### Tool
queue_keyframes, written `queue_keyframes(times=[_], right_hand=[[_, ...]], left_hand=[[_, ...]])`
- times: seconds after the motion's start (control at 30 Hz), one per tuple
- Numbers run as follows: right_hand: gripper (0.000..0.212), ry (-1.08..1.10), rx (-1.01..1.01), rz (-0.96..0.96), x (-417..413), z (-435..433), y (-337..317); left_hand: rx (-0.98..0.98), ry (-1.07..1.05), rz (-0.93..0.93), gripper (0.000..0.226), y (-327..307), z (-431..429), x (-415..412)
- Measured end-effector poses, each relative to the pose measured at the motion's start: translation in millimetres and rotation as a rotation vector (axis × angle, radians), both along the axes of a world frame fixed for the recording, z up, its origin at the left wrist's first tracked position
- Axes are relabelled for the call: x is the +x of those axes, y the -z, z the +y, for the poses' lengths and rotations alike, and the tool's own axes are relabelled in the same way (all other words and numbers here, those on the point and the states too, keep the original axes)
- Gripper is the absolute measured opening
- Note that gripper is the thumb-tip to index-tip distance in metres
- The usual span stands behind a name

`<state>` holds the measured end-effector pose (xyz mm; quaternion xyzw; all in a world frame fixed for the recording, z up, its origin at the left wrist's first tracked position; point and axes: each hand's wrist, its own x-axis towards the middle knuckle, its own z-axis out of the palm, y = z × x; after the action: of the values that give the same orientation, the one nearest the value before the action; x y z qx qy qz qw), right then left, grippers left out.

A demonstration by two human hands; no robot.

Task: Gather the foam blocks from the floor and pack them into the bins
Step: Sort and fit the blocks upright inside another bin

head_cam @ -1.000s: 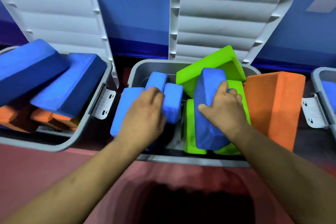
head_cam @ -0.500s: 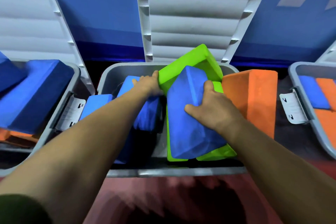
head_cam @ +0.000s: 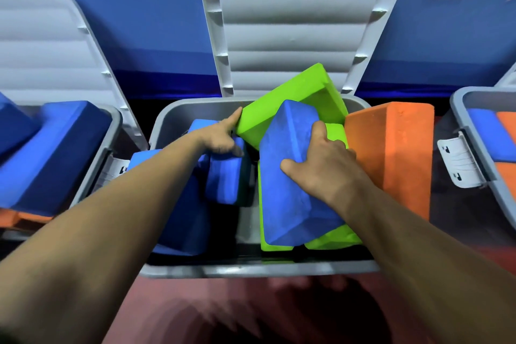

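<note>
A grey middle bin [head_cam: 251, 269] stands open in front of me, its lid [head_cam: 301, 22] leaning on the wall. My right hand [head_cam: 321, 165] grips a large blue foam block [head_cam: 284, 176] that lies tilted on top of green blocks [head_cam: 329, 240]. My left hand [head_cam: 220, 138] reaches into the bin, fingers against the left end of a big tilted green block [head_cam: 293, 100] and above smaller blue blocks [head_cam: 223, 181]. An orange block [head_cam: 391, 153] stands upright at the bin's right side.
A left bin [head_cam: 92, 176] holds big blue blocks [head_cam: 55, 153] over orange ones. A right bin [head_cam: 469, 131] holds blue and orange blocks and has a white latch [head_cam: 458, 162]. The blue wall is behind; red floor [head_cam: 223, 313] lies below.
My left hand has left the small blue blocks and reached farther back to the green block's end. My right hand keeps its hold on the blue block. The view has shifted closer.
</note>
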<state>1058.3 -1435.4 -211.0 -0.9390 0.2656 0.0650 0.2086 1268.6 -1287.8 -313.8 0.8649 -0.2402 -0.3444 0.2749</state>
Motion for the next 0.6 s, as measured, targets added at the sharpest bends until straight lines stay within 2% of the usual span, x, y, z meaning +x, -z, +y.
queue_keyframes(times=[0.07,0.17,0.3,0.33,0.4,0.5,0.6], right_hand=[[0.066,-0.010,0.000,0.006,0.5,0.6,-2.1],[0.063,-0.007,0.000,0.013,-0.9,1.1,-2.3],[0.061,-0.004,0.003,0.001,-7.1,3.1,-4.6],[0.059,-0.004,0.011,-0.007,-9.4,3.3,-7.2],[0.058,-0.002,0.022,-0.029,-15.0,3.6,-15.0],[0.057,-0.013,0.026,-0.042,-22.5,4.5,-23.8],[0.056,0.008,0.050,-0.041,-25.7,1.0,-22.6]], left_hand=[[0.026,0.023,-0.082,0.123,3.1,1.7,1.8],[-0.022,-0.053,-0.330,0.111,4.4,-9.1,-4.5],[0.194,-0.055,-0.683,0.094,4.1,-10.7,-14.3],[0.245,-0.057,-0.697,0.091,4.3,-10.2,-16.5],[0.246,-0.108,-0.605,0.085,4.9,-14.7,-23.4],[0.125,-0.265,-0.474,0.072,8.0,-23.1,-33.8],[-0.037,-0.302,-0.534,0.072,12.8,-24.9,-37.5]])
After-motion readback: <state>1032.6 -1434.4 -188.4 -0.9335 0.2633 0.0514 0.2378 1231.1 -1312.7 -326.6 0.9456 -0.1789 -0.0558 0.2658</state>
